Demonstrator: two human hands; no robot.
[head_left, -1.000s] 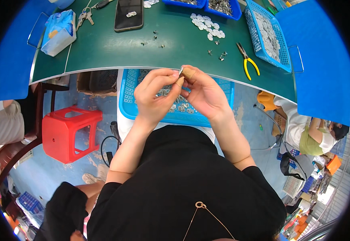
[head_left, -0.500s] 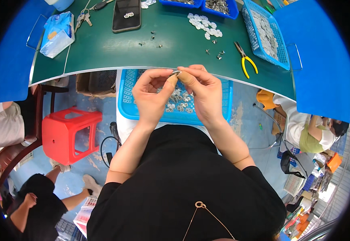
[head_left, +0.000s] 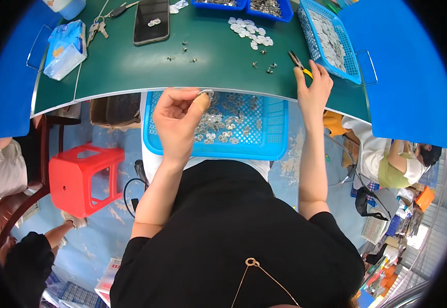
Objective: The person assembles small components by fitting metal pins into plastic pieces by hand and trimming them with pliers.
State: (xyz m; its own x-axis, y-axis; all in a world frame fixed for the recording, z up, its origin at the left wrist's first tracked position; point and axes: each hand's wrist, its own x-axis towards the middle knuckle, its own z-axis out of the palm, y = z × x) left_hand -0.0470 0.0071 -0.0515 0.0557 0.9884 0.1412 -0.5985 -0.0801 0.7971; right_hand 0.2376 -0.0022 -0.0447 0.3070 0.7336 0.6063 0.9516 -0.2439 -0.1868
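My left hand [head_left: 178, 119] is raised over the blue basket [head_left: 269, 149] on my lap and pinches a small silver metal part [head_left: 204, 93] between thumb and fingers. The basket holds several similar silver parts. My right hand [head_left: 313, 87] has reached to the green table's [head_left: 131, 66] near edge and rests on the yellow-handled pliers [head_left: 298, 62], fingers curled over the handles. A few small loose metal pieces [head_left: 264, 65] lie on the table just left of the pliers.
On the table are a black phone [head_left: 150, 21], keys [head_left: 96, 28], a tissue pack [head_left: 64, 50], a heap of white discs [head_left: 249, 28], and blue trays of parts [head_left: 331, 41]. A red stool [head_left: 82, 177] stands at my left. Other people sit at both sides.
My hands were together over the basket, both on the small part. Now my right hand has left it and gone right and forward to the pliers; the left hand keeps the part.
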